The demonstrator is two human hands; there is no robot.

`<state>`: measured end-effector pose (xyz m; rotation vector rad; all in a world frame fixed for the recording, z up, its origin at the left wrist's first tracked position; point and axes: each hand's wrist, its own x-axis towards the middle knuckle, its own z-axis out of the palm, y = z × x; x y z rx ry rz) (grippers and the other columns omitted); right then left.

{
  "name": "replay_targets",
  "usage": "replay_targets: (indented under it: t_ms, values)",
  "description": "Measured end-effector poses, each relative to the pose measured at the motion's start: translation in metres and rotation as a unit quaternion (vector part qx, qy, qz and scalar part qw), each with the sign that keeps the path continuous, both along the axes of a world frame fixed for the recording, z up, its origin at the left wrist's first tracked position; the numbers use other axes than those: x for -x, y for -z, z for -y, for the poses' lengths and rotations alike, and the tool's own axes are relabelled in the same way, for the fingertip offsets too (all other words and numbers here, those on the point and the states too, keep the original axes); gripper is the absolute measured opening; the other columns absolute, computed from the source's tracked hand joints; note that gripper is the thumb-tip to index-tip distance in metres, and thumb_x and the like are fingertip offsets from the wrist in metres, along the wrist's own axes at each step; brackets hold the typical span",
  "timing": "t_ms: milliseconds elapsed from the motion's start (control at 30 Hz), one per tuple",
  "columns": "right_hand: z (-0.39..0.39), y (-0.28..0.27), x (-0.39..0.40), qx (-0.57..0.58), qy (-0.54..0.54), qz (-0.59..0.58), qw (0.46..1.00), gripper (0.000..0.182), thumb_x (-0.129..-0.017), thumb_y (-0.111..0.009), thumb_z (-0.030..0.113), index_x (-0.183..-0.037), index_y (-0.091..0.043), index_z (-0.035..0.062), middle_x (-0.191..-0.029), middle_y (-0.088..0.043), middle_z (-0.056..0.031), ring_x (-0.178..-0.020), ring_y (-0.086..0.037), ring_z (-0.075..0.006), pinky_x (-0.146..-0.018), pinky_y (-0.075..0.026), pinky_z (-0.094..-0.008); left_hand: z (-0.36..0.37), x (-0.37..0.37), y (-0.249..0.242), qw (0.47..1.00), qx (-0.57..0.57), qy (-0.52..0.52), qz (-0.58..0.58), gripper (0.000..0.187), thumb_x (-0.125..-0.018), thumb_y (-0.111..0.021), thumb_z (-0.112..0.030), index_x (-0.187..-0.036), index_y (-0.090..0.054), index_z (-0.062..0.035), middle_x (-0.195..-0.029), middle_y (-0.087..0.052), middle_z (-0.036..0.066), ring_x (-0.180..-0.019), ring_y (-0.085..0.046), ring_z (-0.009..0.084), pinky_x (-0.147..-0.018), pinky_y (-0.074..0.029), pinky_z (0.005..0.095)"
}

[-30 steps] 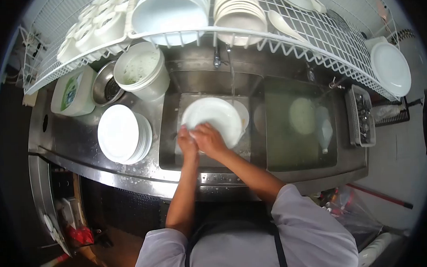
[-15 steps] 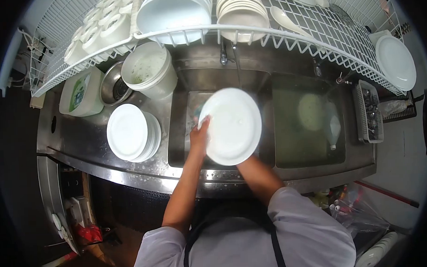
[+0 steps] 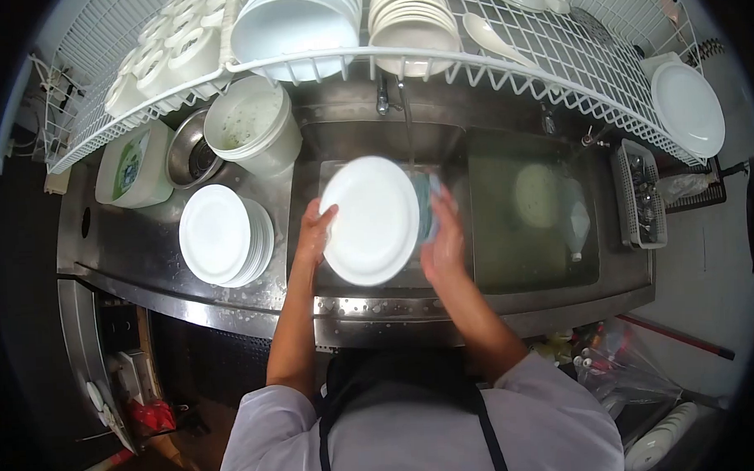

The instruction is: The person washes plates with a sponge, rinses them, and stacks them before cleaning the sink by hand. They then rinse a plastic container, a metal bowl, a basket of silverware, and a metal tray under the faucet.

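A white oval plate (image 3: 370, 223) is held over the left sink basin (image 3: 436, 138), its broad face toward me. My left hand (image 3: 314, 231) grips its left rim, with the thumb over the face. At the right rim, my right hand (image 3: 445, 237) is closed around a blue-green scrubbing pad (image 3: 424, 205), which is slightly blurred. The pad lies against or just behind the plate's edge; exact contact is hidden. Left of the basin, a stack of white plates (image 3: 215, 233) leans on the steel counter.
Cloudy water fills the right basin (image 3: 511, 260), with a plastic bottle (image 3: 576, 220) in it. A white bucket (image 3: 287, 147), metal bowl (image 3: 179, 155) and plastic tub (image 3: 113, 182) stand behind the plate stack. Overhead hangs a wire rack (image 3: 546, 76). A cutlery basket (image 3: 629, 202) sits right.
My right hand has come from behind the plate to its right side, bringing the scrubbing pad into view. The plate has shifted left with my left hand. The whole view has moved slightly.
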<state>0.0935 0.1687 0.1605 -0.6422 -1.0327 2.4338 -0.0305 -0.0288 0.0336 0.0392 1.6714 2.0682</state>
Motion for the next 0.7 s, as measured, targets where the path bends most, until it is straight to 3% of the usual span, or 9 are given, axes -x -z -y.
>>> replay_targets:
  t_ms: [100, 167, 267, 333, 367, 433, 500, 633, 700]
  values:
    - [-0.014, 0.016, 0.049, 0.102, -0.100, -0.062, 0.988, 0.041, -0.099, -0.051, 0.020, -0.135, -0.053, 0.0036, -0.128, -0.060, -0.0081, -0.123, -0.055, -0.0189, -0.104, -0.044, -0.0355, -0.014, -0.026, -0.016, 0.995, 0.094, 0.024, -0.006, 0.033, -0.092, -0.072, -0.028, -0.108, -0.065, -0.0012, -0.091, -0.069, 0.004, -0.078, -0.064, 0.0119, -0.073, -0.053, 0.0283]
    - [-0.012, 0.127, 0.076, 0.252, -0.312, -0.219, 0.889, 0.038, -0.098, -0.052, 0.021, -0.132, -0.054, 0.0045, -0.124, -0.062, -0.0084, -0.117, -0.059, -0.0194, -0.100, -0.047, -0.0361, -0.023, -0.039, -0.018, 0.993, 0.115, 0.001, -0.008, 0.031, -0.093, -0.070, -0.031, -0.098, -0.068, -0.0004, -0.083, -0.067, 0.002, -0.073, -0.059, 0.0102, -0.067, -0.050, 0.0284]
    - [0.061, 0.074, 0.050, 0.251, -0.227, -0.097, 0.936, 0.037, -0.098, -0.052, 0.020, -0.131, -0.055, 0.0045, -0.122, -0.063, -0.0088, -0.114, -0.061, -0.0198, -0.098, -0.049, -0.0372, 0.005, -0.024, -0.011, 0.955, 0.251, -0.143, -0.070, 0.032, -0.094, -0.068, -0.032, -0.091, -0.069, 0.0003, -0.077, -0.066, 0.002, -0.069, -0.055, 0.0105, -0.063, -0.046, 0.0291]
    - [0.091, 0.049, 0.027, 0.237, -0.164, -0.003, 0.958, 0.037, -0.098, -0.051, 0.020, -0.131, -0.055, 0.0046, -0.121, -0.063, -0.0091, -0.112, -0.061, -0.0201, -0.096, -0.050, -0.0380, 0.045, -0.016, -0.028, 0.941, 0.227, -0.233, -0.089, 0.037, -0.095, -0.066, -0.032, -0.099, -0.066, 0.0043, -0.085, -0.067, 0.007, -0.072, -0.056, 0.0125, -0.064, -0.047, 0.0306]
    - [0.090, 0.046, 0.026, 0.220, -0.182, 0.070, 0.956, 0.035, -0.099, -0.048, 0.019, -0.129, -0.055, 0.0035, -0.120, -0.064, -0.0099, -0.110, -0.063, -0.0215, -0.096, -0.052, -0.0402, 0.069, -0.015, -0.048, 0.927, 0.255, -0.260, -0.093, 0.039, -0.095, -0.066, -0.032, -0.104, -0.064, 0.0060, -0.088, -0.068, 0.009, -0.074, -0.057, 0.0133, -0.065, -0.048, 0.0308]
    - [0.072, 0.077, 0.022, 0.221, -0.269, 0.052, 0.936, 0.035, -0.099, -0.046, 0.017, -0.129, -0.055, 0.0026, -0.122, -0.063, -0.0116, -0.113, -0.062, -0.0232, -0.099, -0.051, -0.0425, 0.123, -0.008, -0.039, 0.895, 0.244, -0.363, -0.086, 0.044, -0.096, -0.064, -0.029, -0.117, -0.056, 0.0097, -0.100, -0.067, 0.014, -0.081, -0.059, 0.0167, -0.072, -0.050, 0.0312]
    - [0.054, 0.091, 0.023, 0.187, -0.327, 0.022, 0.926, 0.036, -0.097, -0.045, 0.020, -0.125, -0.057, 0.0013, -0.116, -0.066, -0.0138, -0.104, -0.065, -0.0283, -0.088, -0.055, -0.0478, 0.163, -0.014, -0.052, 0.820, 0.311, -0.462, -0.133, 0.047, -0.097, -0.062, -0.024, -0.125, -0.050, 0.0119, -0.106, -0.064, 0.018, -0.090, -0.060, 0.0204, -0.082, -0.050, 0.0318]
    - [0.011, 0.119, 0.011, 0.076, -0.330, 0.084, 0.937, 0.036, -0.096, -0.048, 0.018, -0.124, -0.058, -0.0006, -0.111, -0.067, -0.0139, -0.095, -0.068, -0.0272, -0.080, -0.058, -0.0468, 0.291, 0.004, 0.012, 0.774, 0.282, -0.552, -0.126, 0.042, -0.098, -0.059, -0.018, -0.125, -0.048, 0.0126, -0.111, -0.062, 0.023, -0.100, -0.060, 0.0240, -0.092, -0.048, 0.0361]
    - [-0.013, 0.138, -0.003, 0.028, -0.299, 0.146, 0.943, 0.036, -0.095, -0.049, 0.018, -0.124, -0.057, -0.0015, -0.111, -0.067, -0.0136, -0.095, -0.068, -0.0268, -0.079, -0.059, -0.0464, 0.353, 0.019, 0.061, 0.704, 0.403, -0.560, -0.168, 0.043, -0.099, -0.057, -0.023, -0.121, -0.049, 0.0128, -0.110, -0.062, 0.026, -0.096, -0.063, 0.0281, -0.082, -0.053, 0.0388]
